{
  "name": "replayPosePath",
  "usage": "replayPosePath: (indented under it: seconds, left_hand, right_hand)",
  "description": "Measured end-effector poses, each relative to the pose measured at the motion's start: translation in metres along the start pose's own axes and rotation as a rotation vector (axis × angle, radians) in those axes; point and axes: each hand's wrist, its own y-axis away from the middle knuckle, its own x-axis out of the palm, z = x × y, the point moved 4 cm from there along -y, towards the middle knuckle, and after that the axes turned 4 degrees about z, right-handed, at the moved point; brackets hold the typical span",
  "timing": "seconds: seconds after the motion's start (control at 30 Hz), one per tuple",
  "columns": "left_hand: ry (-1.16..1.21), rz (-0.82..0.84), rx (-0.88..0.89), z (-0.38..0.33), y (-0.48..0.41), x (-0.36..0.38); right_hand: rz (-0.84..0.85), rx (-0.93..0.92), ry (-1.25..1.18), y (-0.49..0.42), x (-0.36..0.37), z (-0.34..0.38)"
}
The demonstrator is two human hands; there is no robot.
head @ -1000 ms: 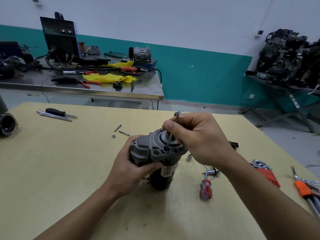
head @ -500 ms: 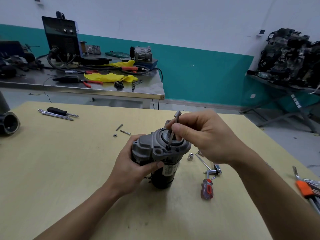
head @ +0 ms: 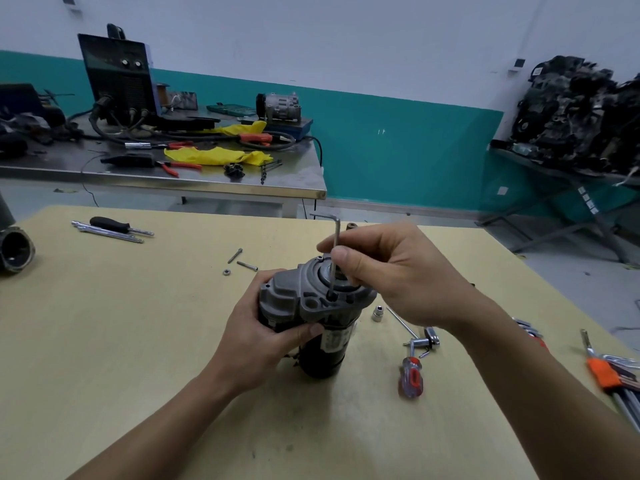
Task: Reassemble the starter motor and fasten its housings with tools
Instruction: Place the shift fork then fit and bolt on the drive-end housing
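The starter motor stands upright on the yellow table, grey cast housing on top, black body below. My left hand grips its left side, thumb across the front under the housing. My right hand pinches the long shaft of an L-shaped hex key between thumb and fingers. The key stands nearly upright with its tip in a bolt head on the housing's front flange, short arm pointing left at the top.
Two loose bolts and a nut lie behind the motor. A socket, a T-handle, a red screwdriver and a hex key set lie to the right. A black screwdriver lies far left.
The hex key has turned: its short arm now points left and the shaft stands more upright. My right hand has shifted its pinch; my left hand keeps its grip.
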Motion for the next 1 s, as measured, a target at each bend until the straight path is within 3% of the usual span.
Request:
replayPosePath:
  seconds: [0.27, 0.53, 0.83, 1.0]
  left_hand:
    - [0.013, 0.000, -0.016, 0.000, 0.001, 0.000]
    - [-0.006, -0.008, -0.006, -0.002, 0.001, 0.000]
    - [-0.046, -0.031, -0.028, -0.001, 0.002, 0.000]
    - [-0.064, -0.028, -0.026, -0.003, 0.002, 0.001]
  right_hand:
    - [-0.247, -0.053, -0.085, 0.002, 0.011, -0.005]
    - [-0.061, -0.049, -0.023, 0.002, 0.006, 0.003]
    - [-0.382, -0.147, 0.092, 0.005, 0.017, 0.004]
    - [-0.320, -0.094, 0.123, 0.002, 0.012, 0.009]
